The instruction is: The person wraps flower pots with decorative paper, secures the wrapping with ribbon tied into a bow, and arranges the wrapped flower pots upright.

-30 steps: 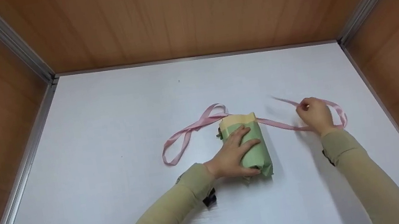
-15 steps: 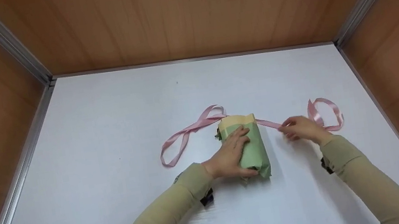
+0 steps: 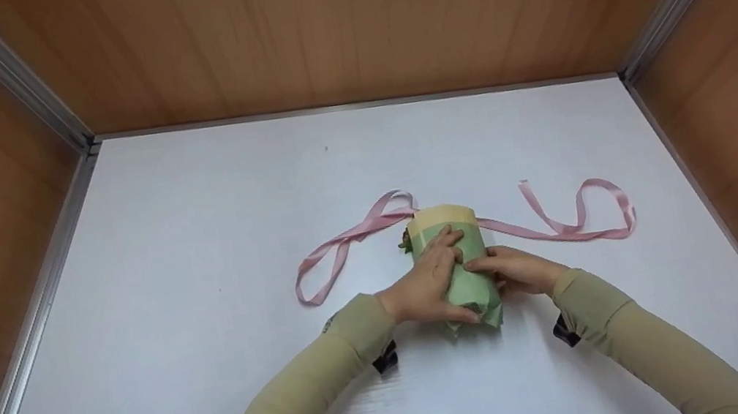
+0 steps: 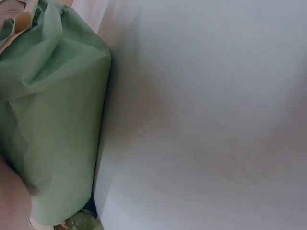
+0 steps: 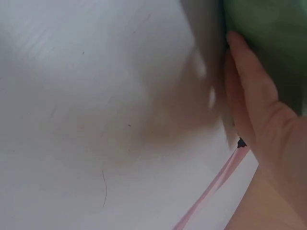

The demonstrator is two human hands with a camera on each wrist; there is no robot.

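A package wrapped in green paper [image 3: 468, 288] with a cream band at its far end lies on the white table. Spread across its top rests my left hand [image 3: 423, 291], thumb towards the crumpled near end. My right hand [image 3: 525, 269] grips the package's right side, thumb on top and the other fingers down along the side, partly hidden. Under the package's far part runs a pink ribbon [image 3: 521, 230], a loose tail on each side. From the left of the cream end pokes a small leafy green-brown bit [image 3: 406, 242], also seen low in the left wrist view.
Brown wood-grain panels [image 3: 340, 26] wall the table [image 3: 192, 213] at the back and both sides, with metal strips along the edges. Dark wrist devices [image 3: 385, 358] sit under both sleeves. The ribbon's left part forms a long loop; its right part curls on the table.
My right hand has let go of the ribbon and moved left to the package's side. The right ribbon tail lies on the table. The package looks rounder; my left hand has stayed on it.
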